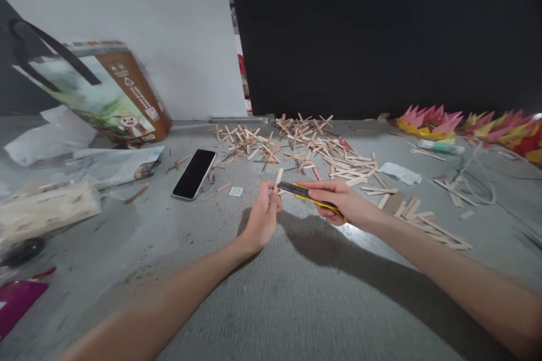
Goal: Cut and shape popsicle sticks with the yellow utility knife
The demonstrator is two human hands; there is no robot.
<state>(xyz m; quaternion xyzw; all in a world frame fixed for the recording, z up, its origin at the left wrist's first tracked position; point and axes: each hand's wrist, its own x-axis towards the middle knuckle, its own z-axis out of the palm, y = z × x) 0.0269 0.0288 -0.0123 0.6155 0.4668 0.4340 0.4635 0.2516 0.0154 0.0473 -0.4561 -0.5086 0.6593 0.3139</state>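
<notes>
Your two forearms come in from the bottom edge and meet over the grey table [296, 304], so start with the hands. Your left hand [263, 217] is clenched around the lower end of a short wooden stick [278, 176], which stands nearly upright above your fingertips. Your right hand [339, 200] is grasping a yellow and black utility knife [302, 192], its dark front end pointing left and reaching just beside the stick; whether the blade touches the wood, you cannot tell from this view. Both hands hover above the table, close together. Just beyond them lies a small square packet [236, 192], and to its left a black phone [194, 174] lies face up. Further back, a spread of crossed wooden sticks [296, 138] covers the table. To the right lie loose flat sticks [423, 220], a white cable [478, 180] and pink, yellow and red folded paper shapes [474, 124]. Far left stands a tilted brown carton bag [122, 96]
</notes>
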